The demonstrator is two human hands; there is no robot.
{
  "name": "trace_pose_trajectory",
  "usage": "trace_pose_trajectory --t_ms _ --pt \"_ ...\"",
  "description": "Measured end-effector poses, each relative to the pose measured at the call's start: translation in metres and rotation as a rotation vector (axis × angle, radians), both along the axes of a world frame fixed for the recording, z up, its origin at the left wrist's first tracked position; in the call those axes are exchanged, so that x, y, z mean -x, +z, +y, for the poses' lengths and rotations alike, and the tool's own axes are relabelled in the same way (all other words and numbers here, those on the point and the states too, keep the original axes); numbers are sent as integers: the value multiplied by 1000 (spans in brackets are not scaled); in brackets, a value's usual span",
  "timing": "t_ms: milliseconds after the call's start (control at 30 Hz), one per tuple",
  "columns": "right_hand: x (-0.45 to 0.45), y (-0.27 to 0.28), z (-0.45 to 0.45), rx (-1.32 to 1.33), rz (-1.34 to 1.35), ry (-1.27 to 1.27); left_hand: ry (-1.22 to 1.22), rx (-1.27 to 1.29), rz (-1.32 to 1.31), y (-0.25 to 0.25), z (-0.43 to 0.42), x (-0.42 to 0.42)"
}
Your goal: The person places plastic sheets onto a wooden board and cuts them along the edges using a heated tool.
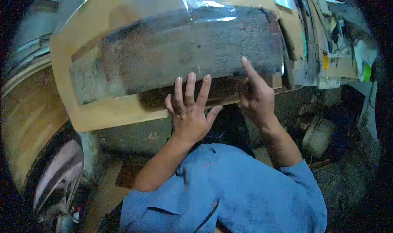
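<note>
A long grey-brown board (pixel 176 53) with a rough, worn surface and a curved far edge lies on the tan work table. My left hand (pixel 190 114) is spread, palm down, at the board's near edge, with its fingertips on or just over the surface. Over the right part of the board, my right hand (pixel 258 91) stretches out its index finger. Its other fingers are curled, and I see nothing held in them. Whether the index fingertip touches the board I cannot tell. Shiny clear plastic (pixel 211 5) lies across the board's far edge.
The tan tabletop (pixel 118 118) shows around the board. Long strips and sheets (pixel 313 32) crowd the right side, near a green roll (pixel 367 72). A round container (pixel 319 136) stands low on the right. At lower left is a plastic-covered object (pixel 59 179).
</note>
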State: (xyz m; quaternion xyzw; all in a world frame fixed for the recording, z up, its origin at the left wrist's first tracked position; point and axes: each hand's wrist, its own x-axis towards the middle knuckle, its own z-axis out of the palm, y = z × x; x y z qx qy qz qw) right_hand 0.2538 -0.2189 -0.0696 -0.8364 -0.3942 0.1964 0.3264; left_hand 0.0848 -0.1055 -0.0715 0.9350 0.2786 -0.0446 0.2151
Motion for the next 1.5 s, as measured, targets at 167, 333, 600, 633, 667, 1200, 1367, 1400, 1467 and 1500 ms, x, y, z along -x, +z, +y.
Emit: trace_pose_trajectory --t_ms 167,333,600,633,667,1200,1367,1400,1467,1500 --pt "-76 8 22 -5 -362 -248 -6 -45 -56 -2 0 2" --pt "-136 2 42 14 -478 -283 -10 -68 -14 -1 -1 -1" --pt "-150 -20 60 135 -411 -176 25 -38 15 2 0 0" --pt "-149 -18 61 143 -439 -172 25 -19 8 1 0 0" --pt "-147 -17 61 152 -466 -170 24 -1 1 2 0 0" --pt "-28 7 32 -130 335 -18 8 25 22 -2 0 1" --pt "-11 -3 35 -135 119 223 6 15 32 -3 1 0" --pt "-8 -3 37 -120 15 263 6 3 8 -4 1 1" --pt "-5 -1 42 -119 -36 279 5 -11 -18 -5 1 2" --pt "-4 0 44 -118 -88 295 5 9 -13 -5 1 3"
